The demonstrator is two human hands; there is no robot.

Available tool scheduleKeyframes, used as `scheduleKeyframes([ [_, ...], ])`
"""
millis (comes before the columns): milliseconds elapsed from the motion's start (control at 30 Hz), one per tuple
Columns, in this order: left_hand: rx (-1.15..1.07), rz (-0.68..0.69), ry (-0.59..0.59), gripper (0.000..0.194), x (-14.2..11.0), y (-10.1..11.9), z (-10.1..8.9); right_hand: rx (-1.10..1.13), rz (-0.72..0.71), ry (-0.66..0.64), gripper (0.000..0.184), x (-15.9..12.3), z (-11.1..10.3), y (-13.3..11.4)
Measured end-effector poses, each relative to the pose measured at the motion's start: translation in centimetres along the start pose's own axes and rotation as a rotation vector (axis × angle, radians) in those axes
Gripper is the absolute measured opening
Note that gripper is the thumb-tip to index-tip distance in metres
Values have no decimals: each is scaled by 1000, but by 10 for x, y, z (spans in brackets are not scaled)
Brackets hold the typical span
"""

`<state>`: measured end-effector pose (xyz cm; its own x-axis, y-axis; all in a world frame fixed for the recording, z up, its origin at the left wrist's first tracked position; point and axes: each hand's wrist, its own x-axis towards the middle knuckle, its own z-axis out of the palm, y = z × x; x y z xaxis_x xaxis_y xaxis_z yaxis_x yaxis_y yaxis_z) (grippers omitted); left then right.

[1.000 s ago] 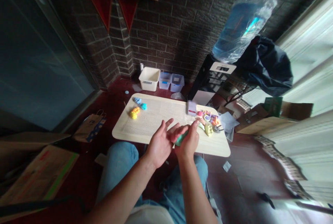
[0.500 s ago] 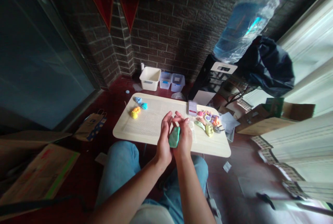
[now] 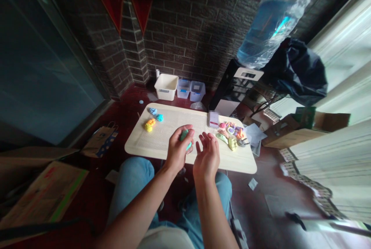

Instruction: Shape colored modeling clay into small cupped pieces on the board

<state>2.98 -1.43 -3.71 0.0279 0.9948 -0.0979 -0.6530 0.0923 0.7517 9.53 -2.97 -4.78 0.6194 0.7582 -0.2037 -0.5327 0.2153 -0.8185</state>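
Note:
A lump of green modelling clay (image 3: 184, 136) is gripped in my left hand (image 3: 178, 144), its fingers wrapped round it and partly hiding it. My right hand (image 3: 206, 156) is just to the right, apart from the clay, palm up with loosely curled fingers and nothing in it. Both hands are over the near part of the small pale table (image 3: 162, 150). Yellow and orange clay (image 3: 149, 125) and two blue clay lumps (image 3: 159, 117) lie on its left side. Several clay pieces, with a yellowish lump (image 3: 232, 143) nearest, lie to the right of my right hand.
A phone (image 3: 213, 119) stands at the table's far edge. Beyond it are a white bin (image 3: 166, 87), clear plastic tubs (image 3: 197, 91) and a water dispenser (image 3: 232, 87). Cardboard boxes (image 3: 43, 191) flank me on the left, with another box (image 3: 301, 127) at right.
My hands have come apart. The green clay, earlier pressed between both palms, has moved up and left in my left hand, while my right hand has let go and opened.

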Motion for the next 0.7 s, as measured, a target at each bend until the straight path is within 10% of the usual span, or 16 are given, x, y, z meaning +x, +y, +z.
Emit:
scheduleKeyframes([
  [333, -86, -276, 8, 60, 19, -2, -7, 47, -105, -75, 18, -7, -6, -2],
  [567, -211, -416, 24, 43, 15, -2, -9, -525, -499, -400, 30, -11, -7, 6],
  [700, -279, -443, -65, 37, 3, -5, -7, -626, -535, -348, 38, -1, -4, 13],
])
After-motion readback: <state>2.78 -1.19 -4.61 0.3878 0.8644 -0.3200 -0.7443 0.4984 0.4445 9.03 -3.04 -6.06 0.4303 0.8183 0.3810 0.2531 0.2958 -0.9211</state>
